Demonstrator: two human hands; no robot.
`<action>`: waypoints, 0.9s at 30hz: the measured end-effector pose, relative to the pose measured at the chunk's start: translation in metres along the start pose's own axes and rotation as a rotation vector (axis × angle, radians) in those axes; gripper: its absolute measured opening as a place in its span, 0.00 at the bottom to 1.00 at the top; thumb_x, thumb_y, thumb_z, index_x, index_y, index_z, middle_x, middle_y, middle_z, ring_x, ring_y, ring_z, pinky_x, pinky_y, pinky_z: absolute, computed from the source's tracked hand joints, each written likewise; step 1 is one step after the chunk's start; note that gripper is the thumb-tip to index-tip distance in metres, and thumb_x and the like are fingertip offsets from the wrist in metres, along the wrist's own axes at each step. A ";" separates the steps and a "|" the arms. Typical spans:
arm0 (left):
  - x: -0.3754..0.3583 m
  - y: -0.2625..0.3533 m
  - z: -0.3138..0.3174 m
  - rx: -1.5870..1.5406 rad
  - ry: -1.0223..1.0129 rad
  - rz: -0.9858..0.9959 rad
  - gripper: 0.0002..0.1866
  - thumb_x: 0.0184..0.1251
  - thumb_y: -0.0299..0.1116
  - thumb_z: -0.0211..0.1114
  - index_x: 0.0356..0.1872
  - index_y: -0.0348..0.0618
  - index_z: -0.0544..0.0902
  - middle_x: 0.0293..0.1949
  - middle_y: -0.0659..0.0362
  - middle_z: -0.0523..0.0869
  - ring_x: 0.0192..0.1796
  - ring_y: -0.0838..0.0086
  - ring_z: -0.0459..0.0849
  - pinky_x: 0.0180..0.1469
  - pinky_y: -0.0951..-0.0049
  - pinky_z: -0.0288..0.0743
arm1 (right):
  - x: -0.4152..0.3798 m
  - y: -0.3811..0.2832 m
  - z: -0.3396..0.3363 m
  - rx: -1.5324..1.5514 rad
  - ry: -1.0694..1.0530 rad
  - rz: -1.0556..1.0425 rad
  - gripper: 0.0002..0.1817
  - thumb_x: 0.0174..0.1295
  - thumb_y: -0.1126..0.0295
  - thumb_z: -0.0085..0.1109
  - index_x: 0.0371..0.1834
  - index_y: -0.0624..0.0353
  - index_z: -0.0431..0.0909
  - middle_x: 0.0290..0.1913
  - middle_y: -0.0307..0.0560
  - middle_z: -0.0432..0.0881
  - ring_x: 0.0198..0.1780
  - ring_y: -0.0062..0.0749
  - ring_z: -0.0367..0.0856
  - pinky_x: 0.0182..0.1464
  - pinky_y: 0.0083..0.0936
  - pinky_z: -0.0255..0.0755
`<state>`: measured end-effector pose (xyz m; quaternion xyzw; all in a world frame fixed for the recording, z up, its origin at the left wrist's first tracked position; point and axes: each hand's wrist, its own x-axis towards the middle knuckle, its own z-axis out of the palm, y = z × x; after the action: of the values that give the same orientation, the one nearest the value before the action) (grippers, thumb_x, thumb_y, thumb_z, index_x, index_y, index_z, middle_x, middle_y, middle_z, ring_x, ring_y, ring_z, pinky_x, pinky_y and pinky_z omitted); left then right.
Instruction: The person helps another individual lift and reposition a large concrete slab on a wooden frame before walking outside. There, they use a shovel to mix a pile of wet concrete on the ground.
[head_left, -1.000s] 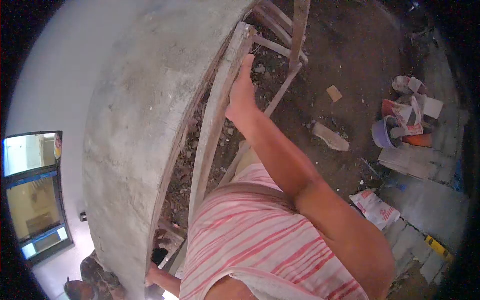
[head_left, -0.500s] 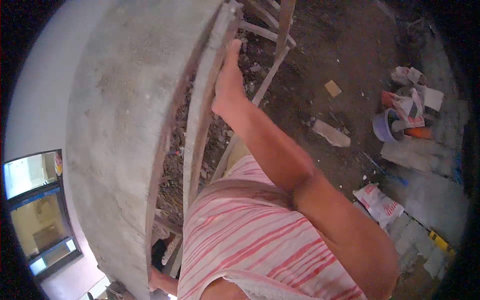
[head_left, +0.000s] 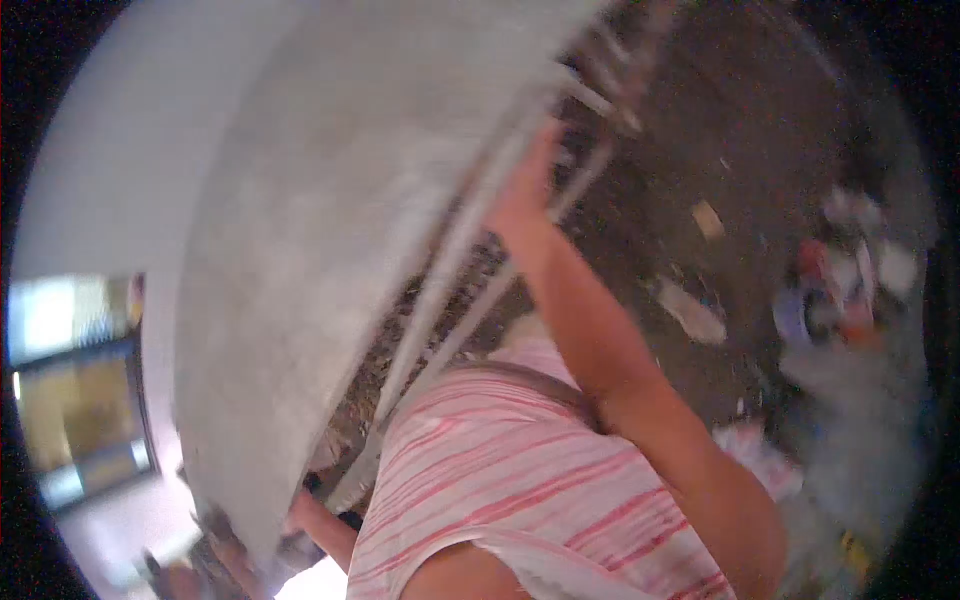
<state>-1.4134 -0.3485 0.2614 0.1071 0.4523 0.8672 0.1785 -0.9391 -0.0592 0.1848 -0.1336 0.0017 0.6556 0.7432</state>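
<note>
My right hand [head_left: 522, 190] is closed round a long pale beam [head_left: 440, 275], though motion blur hides its fingertips. That beam runs beside the edge of a large grey slab-like surface [head_left: 310, 210]. Low on the left, my left hand [head_left: 303, 513] touches the lower edge of the same grey surface; its fingers are too blurred to make out. Between the slab and the beam, dark rubble [head_left: 385, 345] shows through the gap. A striped shirt [head_left: 500, 450] covers my torso.
Thin struts [head_left: 585, 185] cross beyond the beam. On the dirt floor [head_left: 690, 130] lie a pale slab piece [head_left: 690, 310], a purple bucket [head_left: 792, 315] among bags, and a white-red bag [head_left: 755, 455]. A window [head_left: 80, 400] is at the left.
The view has tilted and blurred; the beam now slants more to the right. My right hand appears farther right and lower, still at the beam. My left hand remains at the slab's edge.
</note>
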 end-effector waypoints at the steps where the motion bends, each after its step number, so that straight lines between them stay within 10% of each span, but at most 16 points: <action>1: 0.001 0.000 -0.007 -0.068 -0.037 -0.020 0.36 0.63 0.59 0.41 0.66 0.47 0.65 0.68 0.51 0.64 0.68 0.50 0.62 0.67 0.44 0.54 | 0.000 -0.001 0.004 -0.231 0.085 -0.154 0.39 0.60 0.32 0.38 0.65 0.50 0.64 0.64 0.43 0.67 0.65 0.42 0.63 0.68 0.42 0.56; 18: 0.066 -0.011 -0.055 -0.417 0.222 0.006 0.46 0.60 0.74 0.27 0.69 0.50 0.60 0.69 0.53 0.63 0.68 0.51 0.61 0.68 0.47 0.54 | -0.002 0.088 0.018 -0.681 -0.056 -0.121 0.35 0.61 0.42 0.46 0.63 0.57 0.63 0.63 0.48 0.67 0.62 0.46 0.68 0.61 0.55 0.65; 27: 0.001 0.014 0.007 -0.514 0.048 0.072 0.47 0.59 0.74 0.26 0.71 0.50 0.57 0.70 0.52 0.60 0.69 0.50 0.60 0.68 0.47 0.54 | 0.003 -0.002 0.010 -0.633 -0.195 -0.160 0.35 0.61 0.46 0.51 0.64 0.60 0.62 0.64 0.50 0.66 0.61 0.49 0.68 0.59 0.62 0.66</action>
<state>-1.4150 -0.3500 0.2773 0.0536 0.2171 0.9618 0.1580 -0.9382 -0.0543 0.1939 -0.2943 -0.2834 0.5727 0.7107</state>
